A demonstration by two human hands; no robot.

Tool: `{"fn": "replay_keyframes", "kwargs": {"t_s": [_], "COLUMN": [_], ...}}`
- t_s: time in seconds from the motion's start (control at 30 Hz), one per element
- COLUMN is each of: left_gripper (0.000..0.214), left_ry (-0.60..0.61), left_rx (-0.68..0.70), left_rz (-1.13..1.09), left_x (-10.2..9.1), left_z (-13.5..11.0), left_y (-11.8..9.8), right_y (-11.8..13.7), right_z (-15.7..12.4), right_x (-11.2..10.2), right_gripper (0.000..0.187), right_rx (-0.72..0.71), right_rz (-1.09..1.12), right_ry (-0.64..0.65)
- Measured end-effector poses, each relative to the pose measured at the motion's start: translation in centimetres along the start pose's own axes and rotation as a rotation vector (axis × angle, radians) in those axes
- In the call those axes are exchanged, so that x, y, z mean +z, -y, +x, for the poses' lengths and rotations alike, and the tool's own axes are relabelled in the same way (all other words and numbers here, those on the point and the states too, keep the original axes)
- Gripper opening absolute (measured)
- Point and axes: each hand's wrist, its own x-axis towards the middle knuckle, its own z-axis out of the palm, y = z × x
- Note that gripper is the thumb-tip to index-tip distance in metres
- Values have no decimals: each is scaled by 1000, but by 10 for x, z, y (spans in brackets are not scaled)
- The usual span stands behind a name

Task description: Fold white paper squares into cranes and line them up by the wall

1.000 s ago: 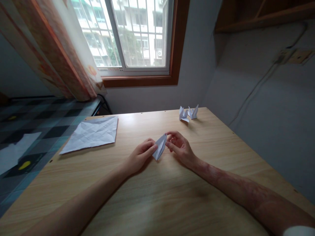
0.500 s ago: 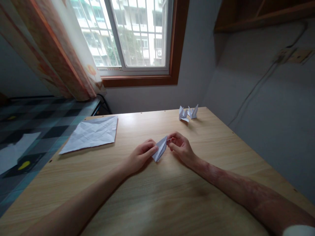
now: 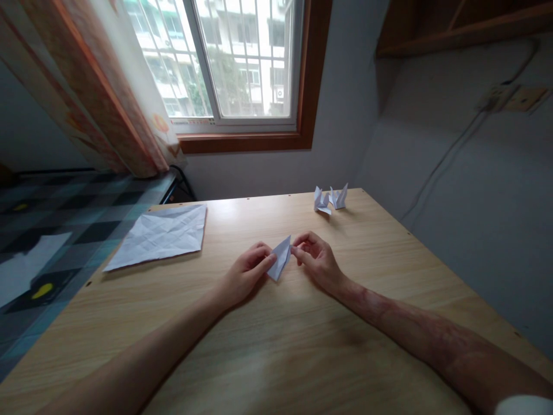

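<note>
A small folded white paper piece [image 3: 280, 259], narrow and pointed, stands on the wooden table [image 3: 276, 346] between my two hands. My left hand [image 3: 246, 272] pinches its left edge with the fingers curled. My right hand [image 3: 315, 257] pinches its upper right tip between thumb and fingers. Both forearms rest low over the table.
A creased, unfolded white sheet [image 3: 161, 234] lies at the table's far left. Two small folded paper figures [image 3: 330, 199] stand near the far right edge. A window and curtain are behind the table, a checked bed to the left, a wall on the right.
My right hand's fingers have drawn in on the paper's upper tip, and the paper has tipped slightly more upright. My left hand has held still.
</note>
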Motion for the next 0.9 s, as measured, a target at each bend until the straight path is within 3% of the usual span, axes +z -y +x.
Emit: {"fn": "replay_keyframes", "kwargs": {"t_s": [0.33, 0.67, 0.9], "left_gripper": [39, 39, 37], "left_ry": [22, 38, 26], "left_rx": [27, -29, -73], "left_rz": [65, -4, -34], "left_x": [3, 7, 8], "left_z": [-2, -6, -6], "left_y": [2, -2, -1], "right_y": [-2, -7, -3], "right_z": [1, 4, 2], "right_x": [0, 2, 2], "right_gripper": [15, 28, 31], "right_rx": [34, 88, 99], "right_rz": [67, 82, 147], "right_ry": [-3, 22, 106]}}
